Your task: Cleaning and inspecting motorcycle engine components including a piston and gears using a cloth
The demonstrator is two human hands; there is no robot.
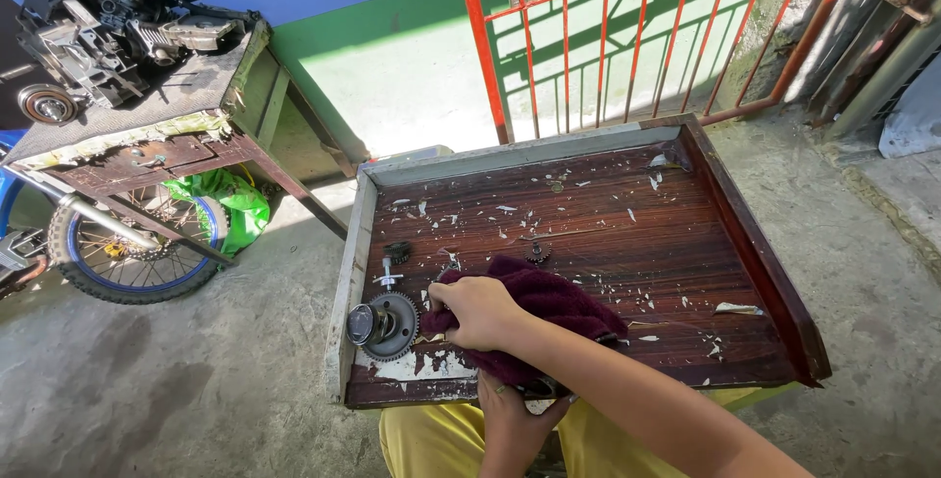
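A dark maroon cloth [554, 303] lies bunched on a worn wooden tray table [755, 243]. My right hand [477, 311] reaches across from the right and is closed on the cloth's left end. My left hand [512, 417] comes up from below, under my right forearm, and its fingers grip the cloth's near edge at the tray's front rim. Just left of my right hand lies a large metal gear with a round hub [382, 324]. Behind it are a small T-shaped metal part [389, 274] and a small dark gear [398, 251]. Another small gear [536, 254] lies behind the cloth.
Flakes of peeled paint litter the tray. At far left, a rough bench [147, 145] carries engine parts [98, 32], with a motorcycle wheel [127, 257] and a green bag [223, 201] beneath. An orange metal gate [627, 37] stands behind the tray. The floor is concrete.
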